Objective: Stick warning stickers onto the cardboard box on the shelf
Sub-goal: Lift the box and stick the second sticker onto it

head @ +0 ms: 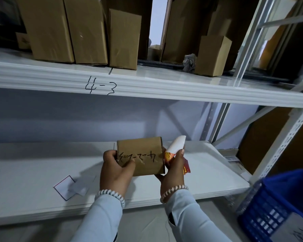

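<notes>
So, where you stand: you are mid-task, with the box in your hands and no sticker visibly on it yet.
Cardboard box: the small cardboard box (143, 159) is held over the lower shelf (208, 172), its top face toward you with black handwritten characters across it, upside down from your view.
Left hand: your left hand (117, 170) clamps the box's left edge, thumb lying across the written face and fingers curled behind it.
Right hand: your right hand (173, 170) cups the box's right side and at the same time pinches the sticker sheets (175, 147) against it; the grip is closed on both.
Stickers: the white backing curls up above your fingers, and red and yellow printed parts (186, 167) stick out beside and below the hand. Whether one is already half peeled, you cannot tell from this view.
Done: judging by the bare brown face, nothing is stuck on the side you can see; the hidden sides cannot be judged.
Left: peel a sticker, press it on the box, set the box on the shelf.
Spent backing: a white slip (65, 187) with a dark border lies on the lower shelf to your left, probably discarded liner.
Other boxes: taller cartons (87, 30) stand on the upper shelf marked 4-3 (100, 85); none shows a sticker.
</notes>
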Motion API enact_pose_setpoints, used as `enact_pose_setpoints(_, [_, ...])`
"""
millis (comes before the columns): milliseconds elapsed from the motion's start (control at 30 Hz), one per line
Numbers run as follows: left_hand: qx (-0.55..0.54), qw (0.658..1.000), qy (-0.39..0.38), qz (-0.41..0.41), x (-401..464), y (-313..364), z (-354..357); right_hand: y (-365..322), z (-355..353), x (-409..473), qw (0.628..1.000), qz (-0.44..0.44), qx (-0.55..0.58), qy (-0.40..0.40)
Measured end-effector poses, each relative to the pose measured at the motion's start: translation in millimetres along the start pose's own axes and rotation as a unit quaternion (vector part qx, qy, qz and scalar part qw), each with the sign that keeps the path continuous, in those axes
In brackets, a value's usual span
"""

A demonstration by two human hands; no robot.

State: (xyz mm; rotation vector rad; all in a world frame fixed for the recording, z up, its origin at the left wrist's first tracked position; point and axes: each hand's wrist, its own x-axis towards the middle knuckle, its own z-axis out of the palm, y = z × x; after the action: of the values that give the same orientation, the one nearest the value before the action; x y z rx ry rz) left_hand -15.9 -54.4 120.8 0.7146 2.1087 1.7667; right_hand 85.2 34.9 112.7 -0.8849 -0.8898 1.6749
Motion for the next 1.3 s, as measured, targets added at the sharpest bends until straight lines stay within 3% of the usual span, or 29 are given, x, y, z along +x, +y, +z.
enact_pose_setpoints(167, [-0.025, 0.992, -0.09, -0.081, -1.3, 1.5, 0.9, 1.8, 13.7, -9.4, 0.99, -0.099, -0.061, -0.083])
enact_pose_setpoints(267, [0.0, 0.985, -0.063, -0.16, 0.0, -0.4, 2.3, 11.9, 17.0, -18.9, 0.969, -0.153, -0.159, -0.114])
enact_pose_setpoints(467, [-0.01, 0.975, 0.017, -0.22, 15.9, -16.9, 3.3, 12.8, 19.3, -37.3, 0.905, -0.223, -0.323, -0.166])
enact_pose_setpoints(833, [-0.085, 0.965, -0.003, -0.248, 52.4, -70.3, -8.6, 7.1, 20.6, -35.5, 0.863, -0.224, -0.382, -0.243])
enact_pose_setpoints(900, [-0.117, 0.954, -0.027, -0.274, 45.0, -64.0, -16.8, -2.3, 20.1, -30.9, 0.89, -0.212, -0.341, -0.218])
enact_pose_setpoints(967, [-0.129, 0.946, -0.063, -0.289, 26.1, -35.6, -27.7, -11.8, 17.4, -24.6, 0.919, -0.21, -0.306, -0.131])
enact_pose_setpoints(1000, [-0.134, 0.946, -0.076, -0.284, 23.4, -31.7, -30.2, -14.5, 13.4, -18.8, 0.917, -0.229, -0.317, -0.081])
enact_pose_setpoints(1100, [-0.167, 0.943, -0.112, -0.265, 25.4, -33.5, -35.3, -15.3, -4.0, -0.8, 0.852, -0.334, -0.403, 0.004])
enact_pose_setpoints(1200, [-0.176, 0.937, -0.143, -0.266, 26.6, -39.2, -37.7, -13.7, -16.7, 9.4, 0.767, -0.402, -0.5, 0.014])
enact_pose_setpoints(1300, [-0.177, 0.935, -0.153, -0.268, 25.5, -40.4, -35.0, -14.4, -18.7, 6.5, 0.718, -0.428, -0.549, 0.025])
